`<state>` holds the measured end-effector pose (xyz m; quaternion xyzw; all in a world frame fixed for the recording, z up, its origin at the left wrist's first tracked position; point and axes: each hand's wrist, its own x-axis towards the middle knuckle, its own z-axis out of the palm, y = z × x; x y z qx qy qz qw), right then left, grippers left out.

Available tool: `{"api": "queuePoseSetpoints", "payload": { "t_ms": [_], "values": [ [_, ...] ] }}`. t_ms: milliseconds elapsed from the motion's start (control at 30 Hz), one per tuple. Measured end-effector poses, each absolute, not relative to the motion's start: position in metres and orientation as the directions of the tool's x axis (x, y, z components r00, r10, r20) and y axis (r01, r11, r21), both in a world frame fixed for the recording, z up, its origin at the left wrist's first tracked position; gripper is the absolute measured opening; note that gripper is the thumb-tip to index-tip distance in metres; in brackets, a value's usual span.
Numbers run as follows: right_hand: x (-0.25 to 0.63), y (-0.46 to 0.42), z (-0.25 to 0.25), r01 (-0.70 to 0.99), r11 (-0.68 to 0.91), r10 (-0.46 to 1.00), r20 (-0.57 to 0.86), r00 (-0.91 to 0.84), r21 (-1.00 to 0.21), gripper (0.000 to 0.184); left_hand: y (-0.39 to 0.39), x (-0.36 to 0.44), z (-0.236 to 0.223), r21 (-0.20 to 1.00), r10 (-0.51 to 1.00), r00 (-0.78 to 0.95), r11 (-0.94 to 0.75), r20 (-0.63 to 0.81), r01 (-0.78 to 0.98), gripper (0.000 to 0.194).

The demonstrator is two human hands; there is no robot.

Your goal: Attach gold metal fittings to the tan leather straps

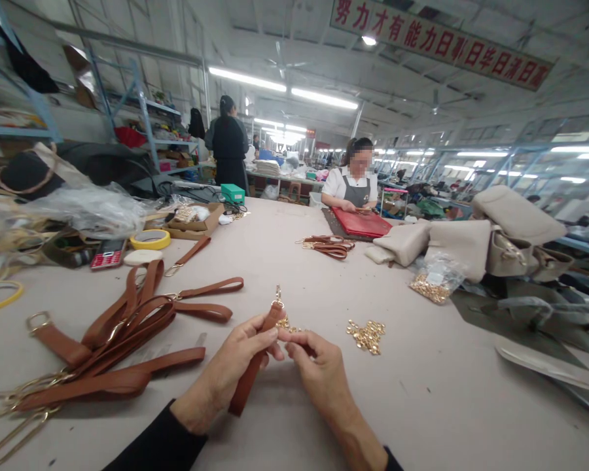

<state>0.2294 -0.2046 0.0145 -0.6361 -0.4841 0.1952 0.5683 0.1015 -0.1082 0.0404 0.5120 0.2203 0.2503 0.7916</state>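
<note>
My left hand (240, 356) is closed around a brown leather strap (248, 386) with a gold clasp (277, 294) at its upper end. The strap's lower end hangs toward the table. Close beside it, my right hand (319, 366) has thumb and forefinger pinched near the strap's edge; what they hold, if anything, is too small to make out. Behind my fingers a few small gold pieces (287, 322) show in part. A pile of small gold fittings (367, 336) lies to the right of my hands. Left of them is a heap of brown leather straps (122, 333) with gold rings.
A co-worker (353, 173) sits across the table at a red leather piece (360, 222). More brown straps (331, 246) lie midtable. Beige bags (459, 245) and a plastic bag of gold fittings (430, 288) stand right. Yellow tape (150, 239) and a cardboard box (196, 224) are at the left.
</note>
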Motion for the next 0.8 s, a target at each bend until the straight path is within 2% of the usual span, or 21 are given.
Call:
{"api": "queuePoseSetpoints", "payload": {
  "t_ms": [67,167,300,433,633,800],
  "values": [
    [0.234,-0.207,0.018,0.241,0.095,0.852,0.204,0.482,-0.966,0.016,-0.110,0.102,0.040,0.916,0.620,0.779,0.361,-0.094,-0.177,0.035],
    [0.240,-0.209,0.022,0.082,0.115,0.862,0.141,0.487,-0.990,0.019,-0.112,0.103,0.038,0.934,0.622,0.778,0.324,-0.092,-0.149,0.041],
    [0.241,-0.212,0.024,-0.064,0.173,0.879,0.125,0.461,-0.983,0.021,-0.113,0.102,0.039,0.996,0.676,0.733,0.083,-0.081,0.034,0.049],
    [0.241,-0.212,0.024,-0.179,0.186,0.892,0.089,0.443,-0.966,0.022,-0.114,0.103,0.042,0.990,0.703,0.710,-0.078,-0.028,0.116,0.044],
    [0.239,-0.207,0.021,-0.302,0.153,0.906,0.011,0.423,-0.941,0.025,-0.124,0.108,0.044,0.996,0.660,0.750,-0.030,-0.042,0.082,0.036],
    [0.238,-0.203,0.016,-0.338,0.117,0.912,-0.034,0.409,-0.934,0.027,-0.126,0.108,0.040,1.000,0.621,0.783,0.028,-0.025,0.010,0.036]
  ]
}}
